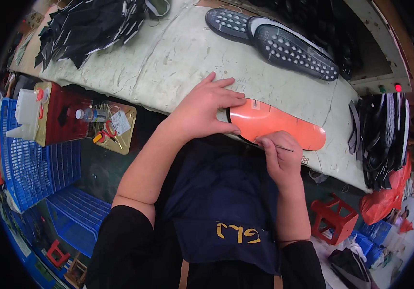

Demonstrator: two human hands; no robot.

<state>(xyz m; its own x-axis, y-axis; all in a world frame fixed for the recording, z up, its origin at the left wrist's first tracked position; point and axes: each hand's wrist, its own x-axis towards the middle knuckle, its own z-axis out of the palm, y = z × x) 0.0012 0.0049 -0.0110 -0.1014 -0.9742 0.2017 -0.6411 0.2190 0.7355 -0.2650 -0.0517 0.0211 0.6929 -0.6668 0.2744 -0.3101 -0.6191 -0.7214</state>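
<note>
A glossy orange sole-shaped template (274, 121) lies near the front edge of the table, with a dark layer showing along its left end. My left hand (207, 107) rests at that end, fingers stretched and spread, the thumb and a fingertip touching the template. Pinched in my right hand (283, 153) is a thin pen-like rod (284, 148), held against the template's near edge. Its tip is hidden by my fingers.
Studded black shoe soles (293, 52) lie farther back on the pale table (183, 53). Black cut pieces (91, 31) are heaped at the far left. Below stand a tin tray (125, 139), blue crates (26, 154) and a red stool (333, 219). Black strips (385, 130) hang at right.
</note>
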